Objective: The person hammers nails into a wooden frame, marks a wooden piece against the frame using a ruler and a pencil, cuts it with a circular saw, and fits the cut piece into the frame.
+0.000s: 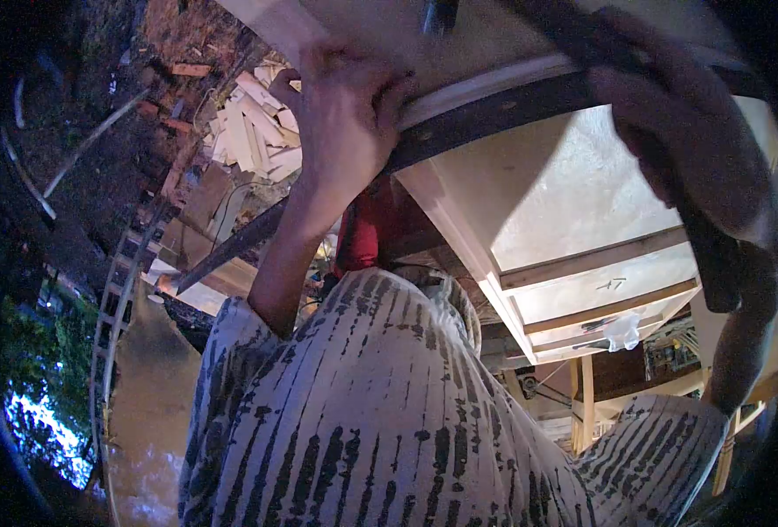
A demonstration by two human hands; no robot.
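Observation:
My left hand [349, 119] is at the upper middle, its fingers curled at the near end of a pale wooden strip [494, 81]. Just below that strip runs a long dark bar [468, 121] with small light spots. At the upper right, my right hand [701, 132] is closed around a dark-handled hammer [712, 263]. Its grip end hangs below my fist, and its shaft slants up to the left, where the top edge cuts it off. A pale panel [565, 26] lies beyond both hands, in shadow.
A framed wooden panel [573, 202] with crosspieces sits below the bar, with a few nails [613, 284] and a crumpled clear bag [622, 332] on it. Wood offcuts [253, 127] are piled at the upper left. A ladder-like frame [112, 307] stands at the left.

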